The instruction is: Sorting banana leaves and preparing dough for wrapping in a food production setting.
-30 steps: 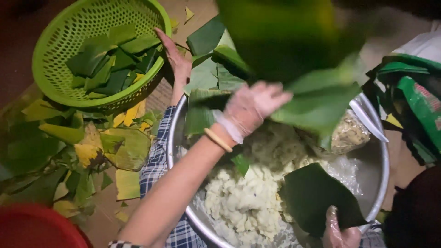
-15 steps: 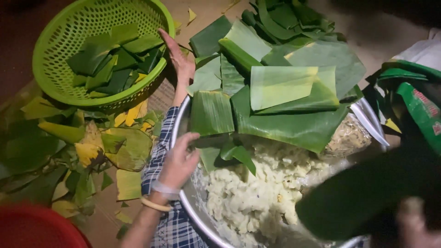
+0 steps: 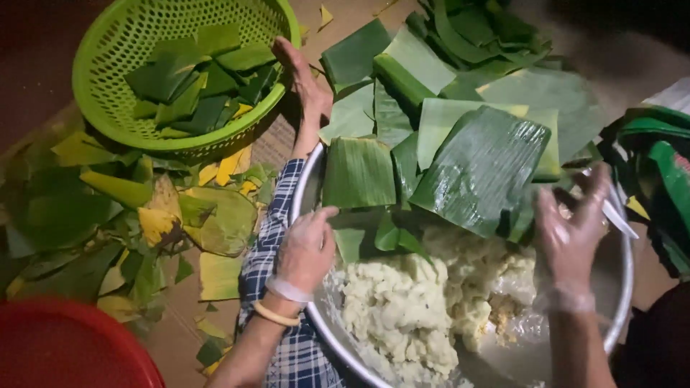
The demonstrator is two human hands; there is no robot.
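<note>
Left hand [image 3: 307, 248], gloved, rests loose-fingered on the bowl [image 3: 316, 179] rim, gripping nothing. Right hand [image 3: 571, 230], fingers spread and empty, hovers over the far rim beside a big leaf [image 3: 481, 169] lying across the bowl. Dough [image 3: 402, 309] heaped below, none wrapped yet. Cut leaves fill the green basket [image 3: 108, 86].

Thin clear plastic gloves sheathe the left hand [image 3: 307, 248] and right hand [image 3: 571, 233] over a shiny metal bowl [image 3: 624, 287] of lumpy matt dough [image 3: 406, 309], beside glossy ribbed banana leaves [image 3: 481, 165] and a green plastic mesh basket [image 3: 122, 43].
</note>
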